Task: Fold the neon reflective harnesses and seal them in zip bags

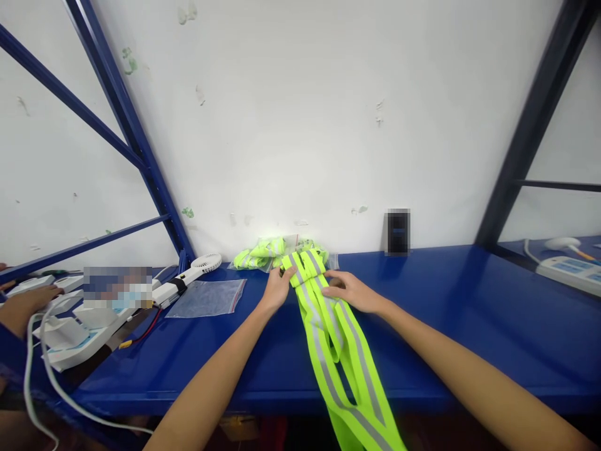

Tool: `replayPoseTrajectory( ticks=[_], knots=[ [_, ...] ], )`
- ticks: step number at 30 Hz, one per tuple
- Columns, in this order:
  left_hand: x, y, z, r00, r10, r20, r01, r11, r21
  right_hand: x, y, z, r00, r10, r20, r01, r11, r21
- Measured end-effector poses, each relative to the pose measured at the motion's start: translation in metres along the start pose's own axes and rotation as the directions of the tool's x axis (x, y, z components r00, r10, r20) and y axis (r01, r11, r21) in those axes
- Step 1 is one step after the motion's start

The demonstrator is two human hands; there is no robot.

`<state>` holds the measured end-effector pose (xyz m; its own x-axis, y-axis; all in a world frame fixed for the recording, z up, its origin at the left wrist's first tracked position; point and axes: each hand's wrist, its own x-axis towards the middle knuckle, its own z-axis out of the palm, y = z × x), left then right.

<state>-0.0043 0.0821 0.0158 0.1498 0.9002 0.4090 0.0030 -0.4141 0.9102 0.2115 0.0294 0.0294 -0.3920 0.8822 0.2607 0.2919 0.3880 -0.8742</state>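
Neon yellow-green straps with grey reflective stripes (323,351) run from the middle of the blue table over its front edge. Their far end is folded into a flat bundle. My left hand (280,285) grips the left side of that bundle, thumb on top. On the right side, my right hand (350,291) has its thumb and fingers at the strap edge, curled with a gap between them. Behind the bundle, against the wall, lie more neon straps in clear plastic bags (260,254). A flat clear zip bag (206,298) rests left of my left hand.
A white handheld fan (206,263) and white power strips (77,338) with cables lie at the left, near another person's hand (30,304). A dark pixelated object (397,232) leans on the wall. Another power strip (570,272) sits far right, beyond the dark post (530,125).
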Motion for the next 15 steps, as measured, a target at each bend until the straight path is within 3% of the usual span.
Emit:
replayPoseTrajectory(
  ticks=[2, 5, 8, 10, 12, 14, 15],
  knots=[
    [0.001, -0.004, 0.002, 0.986, -0.165, 0.024, 0.167, 0.974, -0.155, -0.001, 0.004, -0.003, 0.994, -0.084, -0.067, 0.066, 0.969, -0.238],
    [-0.002, -0.004, 0.005, 0.948, -0.286, 0.142, 0.313, 0.92, -0.234, 0.0, 0.009, -0.003, 0.946, -0.252, -0.203, 0.157, 0.906, -0.393],
    [-0.008, 0.001, 0.009, 0.914, -0.304, 0.271, 0.371, 0.895, -0.249, -0.002, 0.008, 0.0, 0.906, -0.408, -0.114, 0.317, 0.832, -0.455],
    [-0.009, 0.002, 0.012, 0.882, -0.341, 0.323, 0.43, 0.864, -0.262, -0.002, 0.005, 0.002, 0.905, -0.416, -0.084, 0.346, 0.838, -0.422],
    [-0.009, 0.002, 0.013, 0.872, -0.364, 0.328, 0.453, 0.854, -0.257, -0.001, 0.004, 0.005, 0.927, -0.337, -0.163, 0.278, 0.911, -0.303],
    [-0.008, -0.001, 0.012, 0.915, -0.29, 0.28, 0.35, 0.917, -0.193, 0.002, 0.005, 0.009, 0.95, -0.196, -0.245, 0.184, 0.98, -0.07],
    [-0.008, -0.003, 0.01, 0.949, -0.198, 0.245, 0.234, 0.964, -0.124, 0.004, 0.007, 0.011, 0.954, -0.12, -0.273, 0.145, 0.987, 0.075]
  ],
)
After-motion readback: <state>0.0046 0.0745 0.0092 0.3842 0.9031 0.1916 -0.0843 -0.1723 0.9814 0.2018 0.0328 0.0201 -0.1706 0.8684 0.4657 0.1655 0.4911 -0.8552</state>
